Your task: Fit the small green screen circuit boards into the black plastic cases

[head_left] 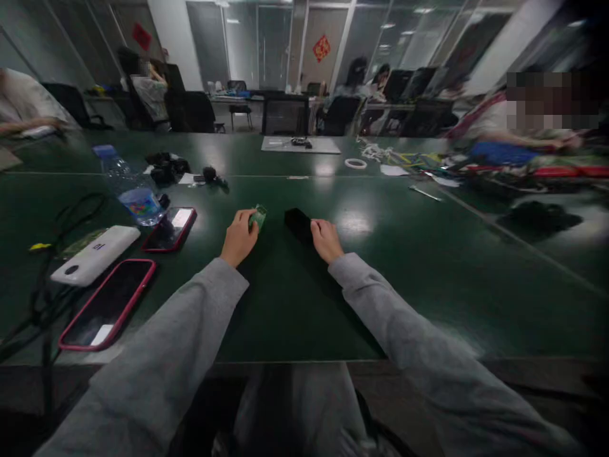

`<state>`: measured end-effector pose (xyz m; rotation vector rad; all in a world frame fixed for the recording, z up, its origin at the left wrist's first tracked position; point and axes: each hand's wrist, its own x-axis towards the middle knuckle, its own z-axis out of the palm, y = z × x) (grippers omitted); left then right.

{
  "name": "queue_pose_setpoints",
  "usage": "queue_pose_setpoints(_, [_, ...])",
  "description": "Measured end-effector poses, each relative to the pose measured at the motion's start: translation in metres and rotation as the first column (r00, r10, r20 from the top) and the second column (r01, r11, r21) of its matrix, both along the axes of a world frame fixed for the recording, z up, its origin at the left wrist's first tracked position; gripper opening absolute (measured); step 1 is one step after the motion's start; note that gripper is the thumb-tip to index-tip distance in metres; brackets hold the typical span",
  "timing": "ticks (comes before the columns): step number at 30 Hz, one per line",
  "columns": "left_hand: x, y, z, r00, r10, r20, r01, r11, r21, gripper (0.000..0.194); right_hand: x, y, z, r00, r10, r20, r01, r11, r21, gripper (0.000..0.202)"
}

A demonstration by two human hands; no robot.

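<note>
My left hand [241,235] is closed on a small green circuit board [258,218], whose far end sticks out past the fingers, just over the green table [285,304]. To the right of it, my right hand [326,238] grips the near end of a black box-like object [298,223]. Its dark surface shows few details, so I cannot tell exactly what it is. A short gap separates the board from the black object.
On the left lie two red-edged phones [109,304] [170,230], a white power bank [96,255], a water bottle [130,187] and black cables [45,298]. Tangled wires [394,155] and a thin metal rod [425,193] lie at the right. Several people sit around.
</note>
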<state>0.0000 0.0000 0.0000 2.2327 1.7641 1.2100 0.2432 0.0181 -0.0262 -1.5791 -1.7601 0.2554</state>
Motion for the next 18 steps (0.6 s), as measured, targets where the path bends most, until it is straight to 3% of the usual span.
queue_pose_setpoints(9, [-0.009, 0.010, -0.003, 0.997, 0.071, 0.042, -0.068, 0.995, -0.073, 0.035, -0.004, -0.010, 0.006, 0.999, 0.030, 0.016, -0.031, 0.996, 0.083, 0.057])
queue_pose_setpoints(18, [-0.013, 0.009, -0.003, 0.985, 0.146, 0.094, -0.137, 0.987, -0.088, 0.064, -0.008, -0.014, 0.008, 0.990, 0.057, 0.130, -0.079, 0.982, 0.173, 0.056])
